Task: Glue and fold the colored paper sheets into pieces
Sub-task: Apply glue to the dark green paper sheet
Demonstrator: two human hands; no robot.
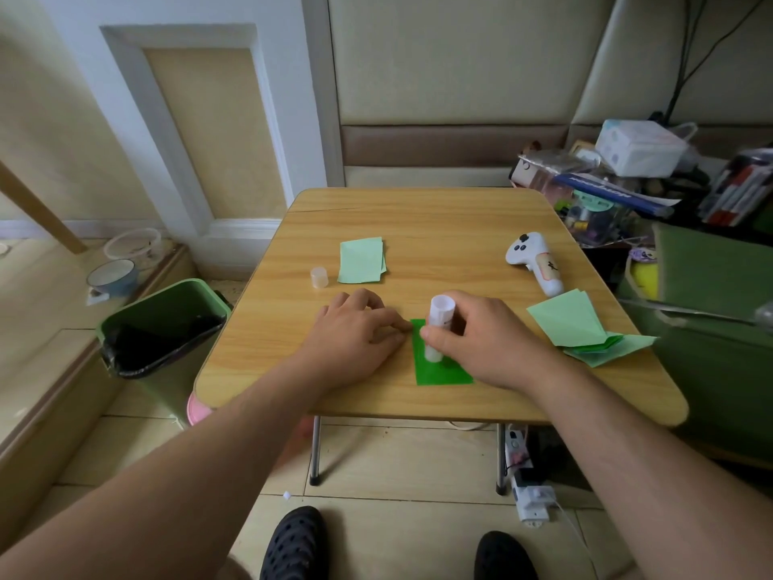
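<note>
Glue stick (438, 328), one: upright on the dark green sheet (439, 370), right hand (481, 341) grip curled round it. Left hand (355, 332) fingertips pin the sheet's left edge to the bench (418, 219).

Risk: sheet may skid or crease if the pinning slackens; glue may smear onto the bench.

Count: one loose cap (318, 277), two pale green paper stacks (362, 260) (585, 328), one white controller (535, 261).

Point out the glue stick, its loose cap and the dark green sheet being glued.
glue stick (440, 324): head view, on its white barrel.
cap (319, 277): head view, on its side wall.
dark green sheet (439, 372): head view, on its bare near part.
</note>
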